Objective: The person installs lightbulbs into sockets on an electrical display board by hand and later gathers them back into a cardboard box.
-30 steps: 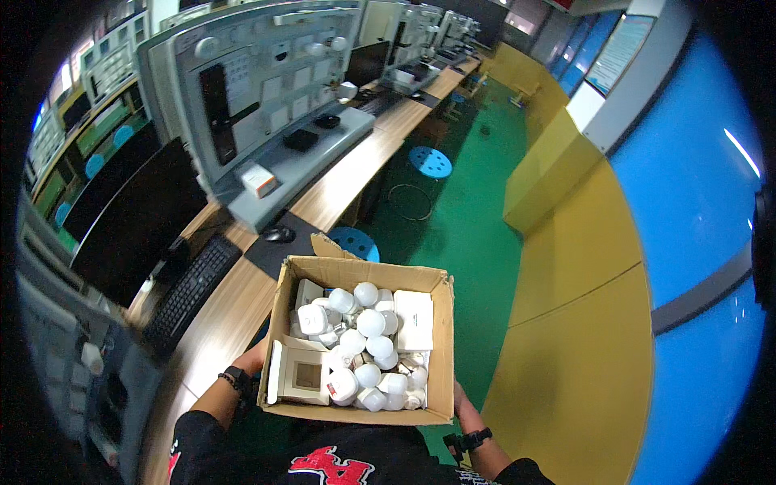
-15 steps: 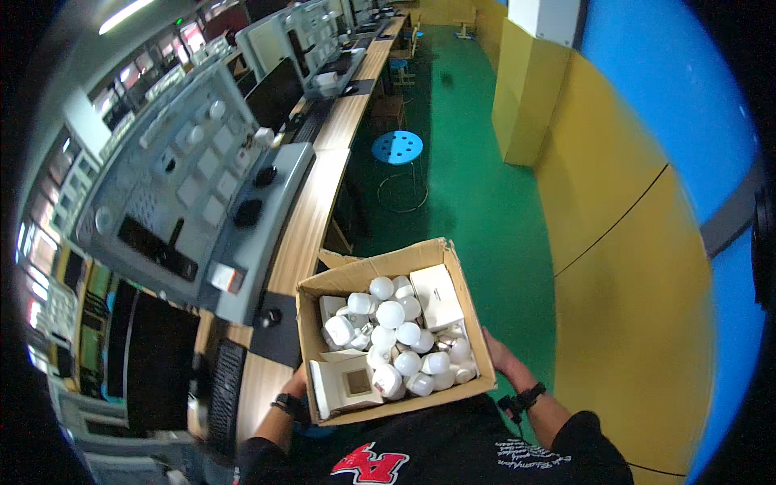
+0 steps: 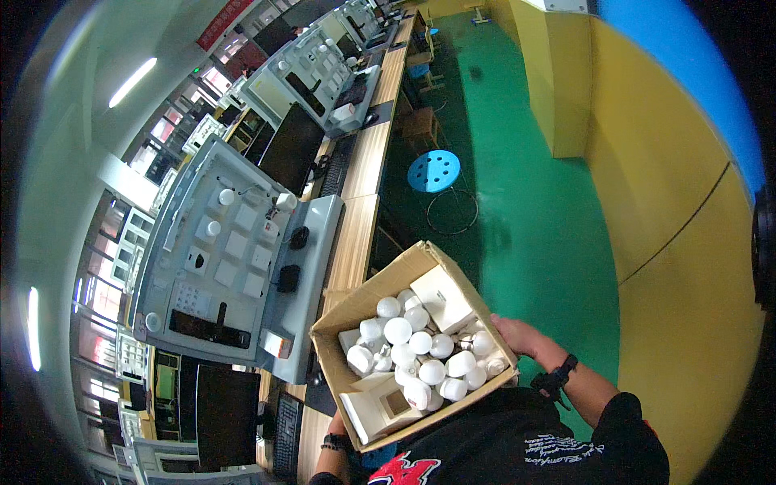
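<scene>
I carry an open cardboard box (image 3: pixel 386 284) in front of my body, tilted so that its inside shows. Several white light bulbs (image 3: pixel 398 330) lie heaped in it. A white carton (image 3: pixel 441 297) sits in its far right corner, and an opened white carton (image 3: pixel 364 411) is in the near left one. My right hand (image 3: pixel 517 336) grips the right side of the box, fingers partly hidden behind the wall. At the lower left, my left hand (image 3: pixel 339 425) holds the other side; most of it is behind the cardboard.
A long wooden bench (image 3: pixel 356 214) runs along my left, bearing grey display panels (image 3: pixel 234 250), dark monitors (image 3: pixel 229 414) and keyboards (image 3: pixel 287 432). A blue round stool (image 3: pixel 434 171) stands beside it on the green floor (image 3: pixel 525 218). The yellow wall (image 3: pixel 655 162) bounds the right side.
My view has turned left, so the bench, stool and wall sit further right. The box is turned and tilted more, still between both hands.
</scene>
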The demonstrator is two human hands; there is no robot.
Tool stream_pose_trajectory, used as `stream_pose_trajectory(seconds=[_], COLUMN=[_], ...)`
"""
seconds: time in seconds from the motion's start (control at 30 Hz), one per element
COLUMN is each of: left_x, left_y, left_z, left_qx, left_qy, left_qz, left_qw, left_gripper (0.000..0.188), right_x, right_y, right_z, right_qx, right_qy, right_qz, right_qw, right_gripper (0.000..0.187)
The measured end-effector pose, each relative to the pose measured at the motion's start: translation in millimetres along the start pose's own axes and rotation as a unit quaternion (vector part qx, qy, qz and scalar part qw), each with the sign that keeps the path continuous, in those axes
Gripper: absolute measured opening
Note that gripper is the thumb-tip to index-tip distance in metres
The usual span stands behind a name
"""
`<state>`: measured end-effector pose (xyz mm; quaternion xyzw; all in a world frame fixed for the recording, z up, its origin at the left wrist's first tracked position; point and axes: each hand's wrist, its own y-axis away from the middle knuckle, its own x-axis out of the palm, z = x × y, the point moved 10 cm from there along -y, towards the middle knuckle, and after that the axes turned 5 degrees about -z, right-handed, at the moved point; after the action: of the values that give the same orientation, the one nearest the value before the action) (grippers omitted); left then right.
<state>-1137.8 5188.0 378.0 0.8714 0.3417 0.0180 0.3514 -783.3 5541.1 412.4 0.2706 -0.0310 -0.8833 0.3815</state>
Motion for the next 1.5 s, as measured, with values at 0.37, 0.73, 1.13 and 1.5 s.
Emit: stream_pose_trajectory(seconds=[0.37,0.73,1.13,1.5], left_x=[20,60,69,55], left_y=[-135,-281,-379,-386], left_z=[-62,-272,-483,-517], left_qx=[-0.047,-0.030,-0.037,-0.055], left_qy=[0.102,0.091,0.080,0.031], left_qz=[-0.074,-0.085,-0.182,-0.252], left_qw=[0.991,0.992,0.979,0.966], left_gripper=[0.051,0.051,0.051,0.051], right_x=[-60,-84,-94,-85], right_y=[-248,-484,-723,-848], right_z=[120,179,237,247], right_qx=[-0.231,-0.145,-0.087,-0.097], right_qy=[0.196,0.127,0.129,0.131], right_qz=[0.054,0.151,0.292,0.313], right_qw=[0.951,0.969,0.944,0.936], right_gripper=[0.043,0.065,0.084,0.078])
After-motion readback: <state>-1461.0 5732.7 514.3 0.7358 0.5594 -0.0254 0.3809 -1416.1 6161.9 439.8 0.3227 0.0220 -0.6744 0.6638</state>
